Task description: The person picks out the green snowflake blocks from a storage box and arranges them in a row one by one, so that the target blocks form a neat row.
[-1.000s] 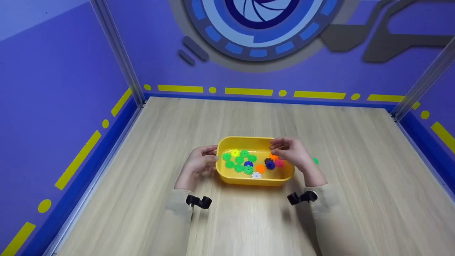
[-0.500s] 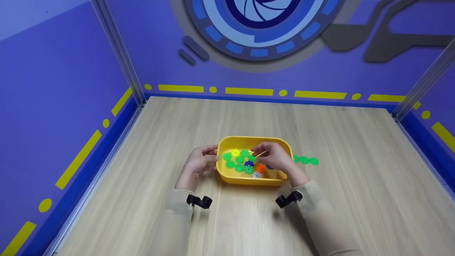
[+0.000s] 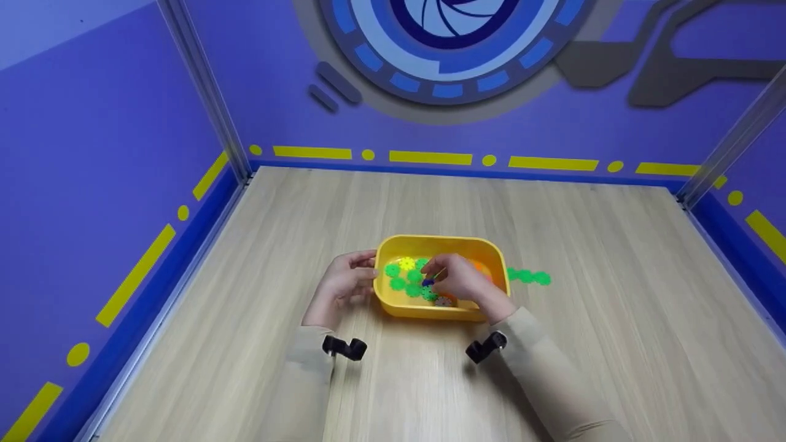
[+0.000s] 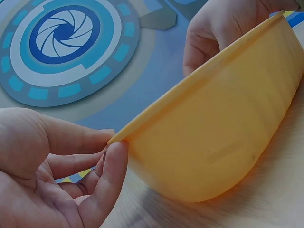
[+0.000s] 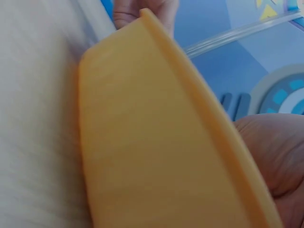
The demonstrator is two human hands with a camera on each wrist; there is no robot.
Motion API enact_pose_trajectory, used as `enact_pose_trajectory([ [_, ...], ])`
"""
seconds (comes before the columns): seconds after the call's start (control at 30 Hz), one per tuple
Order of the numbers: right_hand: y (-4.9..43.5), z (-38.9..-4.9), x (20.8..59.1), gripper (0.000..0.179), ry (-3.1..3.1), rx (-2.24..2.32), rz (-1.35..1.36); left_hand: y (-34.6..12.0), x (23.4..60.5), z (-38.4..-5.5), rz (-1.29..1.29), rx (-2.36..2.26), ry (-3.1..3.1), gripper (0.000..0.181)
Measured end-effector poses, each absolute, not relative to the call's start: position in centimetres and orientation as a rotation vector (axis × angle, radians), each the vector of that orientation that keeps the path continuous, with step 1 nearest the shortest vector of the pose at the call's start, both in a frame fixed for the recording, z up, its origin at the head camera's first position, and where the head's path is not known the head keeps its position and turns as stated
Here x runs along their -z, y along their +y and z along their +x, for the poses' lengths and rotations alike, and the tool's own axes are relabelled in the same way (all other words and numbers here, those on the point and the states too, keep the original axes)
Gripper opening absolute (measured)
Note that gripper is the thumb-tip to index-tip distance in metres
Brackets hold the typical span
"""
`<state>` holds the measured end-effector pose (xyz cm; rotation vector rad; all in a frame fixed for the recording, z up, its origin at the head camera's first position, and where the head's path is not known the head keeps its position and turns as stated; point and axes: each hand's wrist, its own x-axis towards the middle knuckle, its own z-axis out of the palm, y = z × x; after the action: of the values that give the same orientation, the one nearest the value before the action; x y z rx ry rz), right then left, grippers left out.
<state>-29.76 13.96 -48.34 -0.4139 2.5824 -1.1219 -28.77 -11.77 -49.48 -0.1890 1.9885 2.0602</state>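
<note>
In the head view a yellow plastic basin (image 3: 443, 313) stands on the table. My left hand (image 3: 345, 277) pinches its left rim between thumb and finger, as the left wrist view shows on the basin wall (image 4: 204, 137). Inside lie several small notched plastic discs: green discs (image 3: 398, 283), a yellow disc (image 3: 406, 263), a white disc (image 3: 443, 301) and orange ones partly hidden. My right hand (image 3: 460, 279) is down in the basin, fingers curled, pinching a dark blue disc (image 3: 427, 282). The right wrist view hides those fingertips behind the basin wall (image 5: 147, 128).
A joined row of green discs (image 3: 529, 276) lies on the wooden table (image 3: 295, 209) just right of the basin. Blue printed panels (image 3: 295, 129) enclose the back and sides. A black wrist mount (image 3: 344, 348) sits at each cuff.
My right hand has moved left across the basin from its right side to the blue disc, uncovering the green row. The left hand and basin have stayed put.
</note>
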Motion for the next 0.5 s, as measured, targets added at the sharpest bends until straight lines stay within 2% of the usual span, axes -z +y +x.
enact_pose_trajectory([
  [0.3, 13.58, -29.82, 49.49, 0.035, 2.638, 1.016, -0.608, -11.72, 49.52, -28.60, -0.160, -2.099, 1.981, 0.053],
  [0.5, 13.47, -29.84, 49.39, 0.036, 2.664, 0.924, -0.597, -11.66, 49.38, -28.62, -0.167, -2.096, 1.973, 0.055],
])
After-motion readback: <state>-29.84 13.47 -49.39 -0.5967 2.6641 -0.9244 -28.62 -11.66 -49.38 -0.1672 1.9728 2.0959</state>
